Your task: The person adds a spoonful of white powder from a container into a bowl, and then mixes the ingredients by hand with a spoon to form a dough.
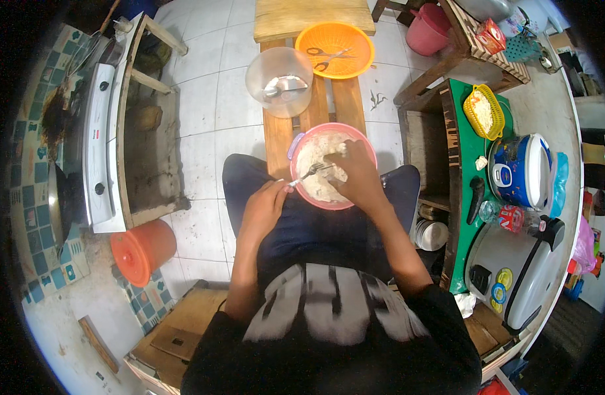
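Lying in pink bowl (pixel 322 205): whitish mixture (pixel 310 154)

fork (pixel 311 172) in bowl (pixel 328 205) | scissors (pixel 328 58) in basket (pixel 345 31) | tub (pixel 257 69) left of basket

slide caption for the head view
Left hand holding a fork, right hand over a pink bowl of floury mix

Left fingers (pixel 281 191) on a fork (pixel 313 170): bare metal, some shine. Beside right fingers (pixel 334 158): floury mix (pixel 311 156), matt, crumbly. Around it, bowl (pixel 325 205), smooth plastic. Beyond fingertips: bench (pixel 275 141), planed wood; tub (pixel 256 74), hazy translucent plastic; basket (pixel 366 54), perforated plastic. Left of left fingers: trousers (pixel 240 172), matt cloth.
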Demonstrator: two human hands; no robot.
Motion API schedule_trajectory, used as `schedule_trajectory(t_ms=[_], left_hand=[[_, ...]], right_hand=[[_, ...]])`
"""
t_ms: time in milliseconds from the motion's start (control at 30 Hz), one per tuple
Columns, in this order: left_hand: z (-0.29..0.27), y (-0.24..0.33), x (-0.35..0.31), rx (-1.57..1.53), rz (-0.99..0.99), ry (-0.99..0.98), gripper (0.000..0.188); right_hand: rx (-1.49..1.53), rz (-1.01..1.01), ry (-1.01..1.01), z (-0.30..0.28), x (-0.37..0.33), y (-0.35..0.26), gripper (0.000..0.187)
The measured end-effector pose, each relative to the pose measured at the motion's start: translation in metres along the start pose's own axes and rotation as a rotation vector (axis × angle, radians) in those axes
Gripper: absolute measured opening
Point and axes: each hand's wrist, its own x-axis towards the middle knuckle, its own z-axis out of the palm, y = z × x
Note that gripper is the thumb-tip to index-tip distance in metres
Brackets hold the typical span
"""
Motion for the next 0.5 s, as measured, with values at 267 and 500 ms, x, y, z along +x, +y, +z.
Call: schedule_trajectory(t_ms=[267,500], left_hand=[[-0.009,0.007,0.005,0.024,0.051,-0.107,0.022],[-0.012,-0.005,0.001,-0.007,-0.034,-0.053,0.016]], right_hand=[[-0.079,-0.160,-0.066,0.019,0.005,0.011,0.034],[-0.152,-0.037,0.176,0.023,0.007,0.035,0.033]])
